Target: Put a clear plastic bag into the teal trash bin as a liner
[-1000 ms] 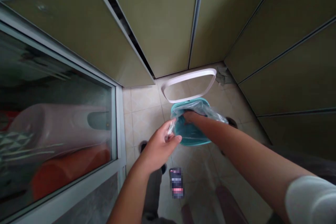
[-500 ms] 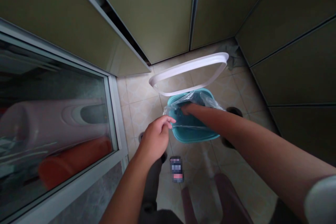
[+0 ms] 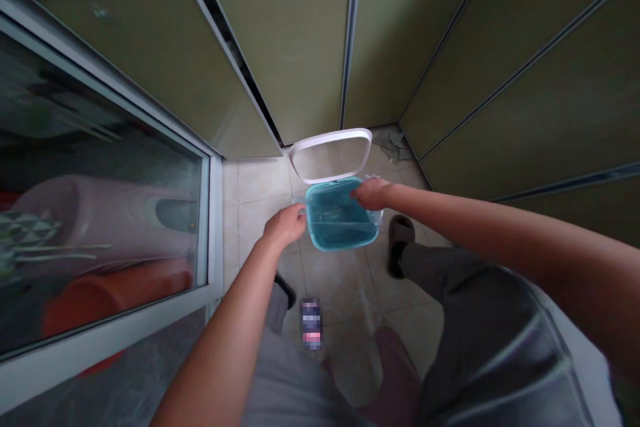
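Note:
A teal trash bin (image 3: pixel 345 245) stands on the floor in front of me, lined with a thin clear plastic bag (image 3: pixel 376 216) that hangs over its right rim. At the bin's left edge my left hand (image 3: pixel 286 224) is closed on the bag's border. My right hand (image 3: pixel 371 193) is across the upper right rim, its fingers curled on the bag and their tips over the opening. The white rim ring (image 3: pixel 331 136) stands tilted up behind the bin, touched by neither hand.
Olive cabinet doors (image 3: pixel 285 27) close in behind and on the right. A glass door frame (image 3: pixel 216 213) is on the left. A grey cloth (image 3: pixel 393 144) lies in the back corner. A blurred-out item (image 3: pixel 311 324) is on the tiles between my feet.
My right hand has come up out of the bin to its right rim. My left hand has moved onto the left rim. The bag now lies more spread inside. The view has shifted.

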A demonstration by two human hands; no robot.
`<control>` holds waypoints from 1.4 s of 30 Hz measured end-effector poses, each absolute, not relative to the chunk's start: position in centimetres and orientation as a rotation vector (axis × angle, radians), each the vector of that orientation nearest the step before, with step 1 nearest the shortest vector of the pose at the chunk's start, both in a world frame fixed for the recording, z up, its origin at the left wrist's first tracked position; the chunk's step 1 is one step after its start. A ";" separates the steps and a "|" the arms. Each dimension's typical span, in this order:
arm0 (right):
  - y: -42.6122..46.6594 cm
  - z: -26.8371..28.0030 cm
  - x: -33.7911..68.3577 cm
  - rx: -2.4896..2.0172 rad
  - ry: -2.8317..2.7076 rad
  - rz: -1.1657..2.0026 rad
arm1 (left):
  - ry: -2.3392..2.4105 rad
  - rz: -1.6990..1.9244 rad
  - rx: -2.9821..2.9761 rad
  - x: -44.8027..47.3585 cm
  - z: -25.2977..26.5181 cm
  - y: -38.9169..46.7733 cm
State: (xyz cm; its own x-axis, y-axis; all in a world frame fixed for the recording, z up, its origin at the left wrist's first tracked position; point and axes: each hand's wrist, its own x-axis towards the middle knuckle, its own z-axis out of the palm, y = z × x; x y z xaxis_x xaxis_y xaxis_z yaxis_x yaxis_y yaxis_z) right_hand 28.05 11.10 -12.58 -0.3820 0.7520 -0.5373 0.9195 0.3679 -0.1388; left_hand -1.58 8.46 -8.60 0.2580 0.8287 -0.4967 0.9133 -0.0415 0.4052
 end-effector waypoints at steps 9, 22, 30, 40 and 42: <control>4.5 -6.9 31.7 1.925 2.337 -0.272 | 2.035 0.166 2.156 -1.8 -7.0 6.4; 3.9 -12.9 25.0 1.290 2.240 -0.624 | 1.337 -0.374 2.454 2.6 -12.0 3.6; 6.5 -13.2 25.6 1.317 2.104 -0.657 | 1.385 -0.519 2.429 2.1 -12.7 4.6; 5.4 -14.0 27.7 1.513 2.166 -0.590 | 1.445 -0.511 2.370 1.9 -12.5 4.0; 5.1 -14.1 27.2 1.562 2.172 -0.559 | 1.431 -0.513 2.362 1.9 -12.5 3.9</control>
